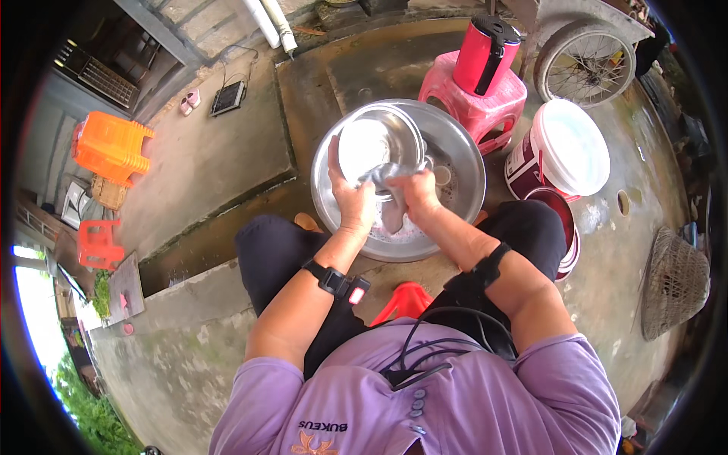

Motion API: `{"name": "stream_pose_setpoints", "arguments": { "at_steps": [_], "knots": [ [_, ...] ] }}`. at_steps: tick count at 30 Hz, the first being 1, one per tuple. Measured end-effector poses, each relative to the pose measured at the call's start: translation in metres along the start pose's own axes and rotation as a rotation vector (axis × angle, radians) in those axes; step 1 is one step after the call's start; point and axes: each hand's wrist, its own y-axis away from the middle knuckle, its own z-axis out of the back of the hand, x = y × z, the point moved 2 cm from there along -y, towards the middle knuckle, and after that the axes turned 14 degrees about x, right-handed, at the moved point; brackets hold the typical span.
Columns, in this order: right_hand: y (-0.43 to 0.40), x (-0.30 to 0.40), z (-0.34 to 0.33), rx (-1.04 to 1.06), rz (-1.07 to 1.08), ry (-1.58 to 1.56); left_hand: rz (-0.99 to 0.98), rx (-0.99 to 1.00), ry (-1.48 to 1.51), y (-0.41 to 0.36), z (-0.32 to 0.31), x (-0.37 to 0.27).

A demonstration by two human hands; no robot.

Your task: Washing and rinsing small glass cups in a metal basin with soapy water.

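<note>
A stainless steel pot or bowl [405, 128] is tilted inside a wide metal basin [463, 128] on the ground between my knees. My left hand [351, 199] grips its near-left side, the fingers running up along the outer wall. A wet grey cloth [392, 216] is bunched in my right hand [418, 193], its upper part at the near rim of the pot and one end hanging over the basin. Glare whitens part of the pot's inside. Suds and small round pieces of dishware [442, 175] sit in the basin, partly hidden by the pot and my hand.
Beyond the basin, a red electric kettle [486, 54] stands on a pink plastic stool [472, 96]. To the right are a large white-lidded bucket [560, 148], a dark red bucket [554, 207] and a woven basket [677, 284]. A cart wheel [588, 65] stands behind them.
</note>
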Motion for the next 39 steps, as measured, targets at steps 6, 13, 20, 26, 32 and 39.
{"name": "stream_pose_setpoints", "arguments": {
  "at_steps": [6,13,20,26,32,39],
  "knots": [
    [-0.02,0.04,0.017,0.08,0.187,0.342,0.149,0.162,0.087,-0.012,0.011,-0.009],
    [0.018,-0.016,-0.012,0.025,-0.288,-0.215,0.019,-0.077,-0.094,0.01,-0.003,-0.01],
    [-0.03,0.024,0.027,-0.04,0.232,0.994,0.201,0.239,-0.227,0.003,0.011,-0.005],
    [-0.005,0.06,-0.02,0.269,0.973,1.644,0.235,0.556,-0.456,0.007,0.005,0.005],
    [-0.013,0.062,-0.004,0.161,0.741,1.638,0.509,0.517,0.062,0.005,0.005,-0.007],
    [-0.027,-0.002,0.031,0.115,-0.047,0.723,0.349,0.135,0.3,-0.006,0.024,0.022]
  ]
}}
